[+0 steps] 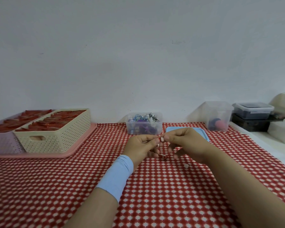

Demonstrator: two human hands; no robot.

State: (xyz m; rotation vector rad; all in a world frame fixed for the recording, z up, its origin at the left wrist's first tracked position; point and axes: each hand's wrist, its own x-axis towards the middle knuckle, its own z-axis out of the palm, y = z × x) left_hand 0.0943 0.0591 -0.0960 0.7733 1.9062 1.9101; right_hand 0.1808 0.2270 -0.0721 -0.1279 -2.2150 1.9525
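Left grip (141, 146) is closed in a thumb-and-forefinger pinch on a thin beaded strand (164, 156). Right grip (186, 143) is closed the same way on a white bead (162, 139) at the strand's upper end. The fingertips of the two nearly touch.

Position: the work is held just above the bench (155, 203), at mid-bench, in front of the clear tub (144, 127). The strand's lower end hangs behind the left fingers with red and white pieces on it.

Judgement on hold: pinching close on either side keeps the strand taut and the bead hole steady, which suits threading. Holding low over the bench means a dropped bead falls only a little way.

Judgement on layout: the supply tub sits straight ahead within reach and stands open. Its blue lid (202, 134) lies just beside it, partly behind the right grip. The baskets are set off to the left, well apart from the work.

Counts:
- grips: 2, both occupied
- white bead in the pinch: 1
- loose bead (186, 165) on the bench near the right grip: 1
- pieces on the strand's lower end: too small to count
- open clear tubs: 2, the second (218, 116) at the right
- baskets of red items: 2, cream basket (56, 140) and lilac basket (3, 143)
- pink tray (82, 142) under both: 1
- dark lidded box (253, 110): 1, stacked on another dark box
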